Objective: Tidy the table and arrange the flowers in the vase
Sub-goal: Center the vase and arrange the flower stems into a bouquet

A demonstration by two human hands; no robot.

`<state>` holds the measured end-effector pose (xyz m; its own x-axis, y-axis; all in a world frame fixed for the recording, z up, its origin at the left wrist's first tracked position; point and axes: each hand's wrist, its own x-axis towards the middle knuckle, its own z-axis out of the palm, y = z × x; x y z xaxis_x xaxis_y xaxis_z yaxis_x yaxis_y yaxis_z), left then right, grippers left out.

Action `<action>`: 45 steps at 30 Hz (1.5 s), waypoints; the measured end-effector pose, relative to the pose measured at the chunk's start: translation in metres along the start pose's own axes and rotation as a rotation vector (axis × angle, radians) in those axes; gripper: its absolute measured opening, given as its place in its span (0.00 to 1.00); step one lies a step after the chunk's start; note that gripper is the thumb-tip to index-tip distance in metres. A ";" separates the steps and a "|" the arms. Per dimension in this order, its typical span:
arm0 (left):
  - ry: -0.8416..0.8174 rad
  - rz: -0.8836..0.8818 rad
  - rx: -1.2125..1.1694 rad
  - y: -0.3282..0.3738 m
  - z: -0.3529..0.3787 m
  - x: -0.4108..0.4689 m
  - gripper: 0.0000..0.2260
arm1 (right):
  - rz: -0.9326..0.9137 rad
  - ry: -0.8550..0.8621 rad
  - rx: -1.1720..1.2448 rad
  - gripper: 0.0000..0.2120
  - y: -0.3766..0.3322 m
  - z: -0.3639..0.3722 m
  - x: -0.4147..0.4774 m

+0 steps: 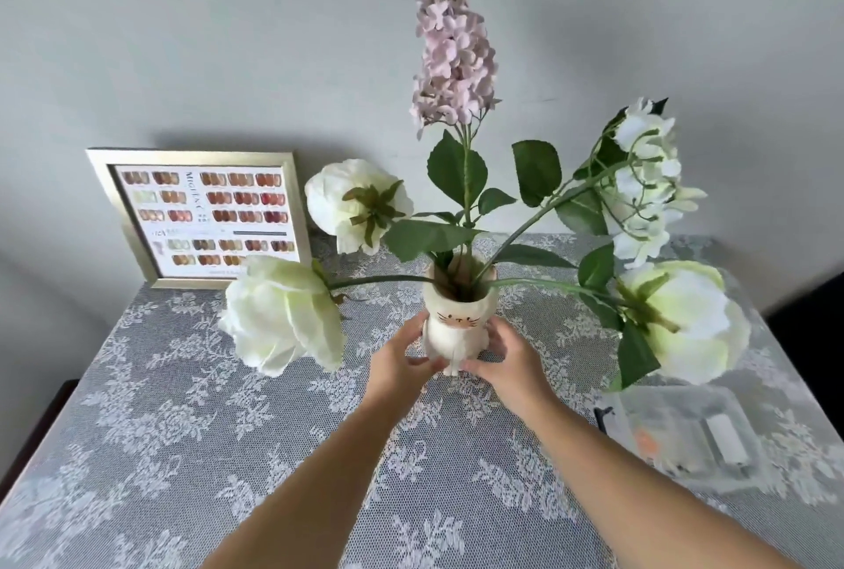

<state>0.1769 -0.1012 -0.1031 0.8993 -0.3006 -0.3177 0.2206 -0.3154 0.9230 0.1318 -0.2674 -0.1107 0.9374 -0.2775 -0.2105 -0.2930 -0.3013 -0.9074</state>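
a small white cat-faced vase (pixel 458 325) stands upright on the lace tablecloth (pixel 192 422), near the middle of the table and toward its far edge. i see both hands wrapped around its lower half: the left hand (pixel 401 363) presses the vase's left side, the right hand (pixel 504 360) its right side, fingertips of both meeting near the base in a light two-sided grasp. the vase holds five stems. a tall pink lilac spray (pixel 452 52) rises straight up from the mouth. three white roses lean outward: one droops low to the left (pixel 281 315), one sits higher at back left (pixel 354 205), one hangs heavy to the right (pixel 685 324). a white hydrangea (pixel 648 180) reaches up and right above that rose. beyond the flowers, a silver-framed nail colour chart (pixel 201 216) leans against the grey wall (pixel 182 43) at the table's back left. at right, under the right-hand rose, a clear plastic box (pixel 685 436) rests on the cloth; its contents are too blurred to name.
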 end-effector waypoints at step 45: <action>0.099 0.062 0.106 0.038 -0.009 0.130 0.32 | -0.051 0.002 0.002 0.37 -0.030 -0.013 0.139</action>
<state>0.3058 -0.1443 -0.1071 0.9439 -0.2342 -0.2327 0.1267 -0.3939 0.9104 0.2688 -0.3093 -0.1079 0.9509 -0.2632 -0.1630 -0.2440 -0.3130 -0.9179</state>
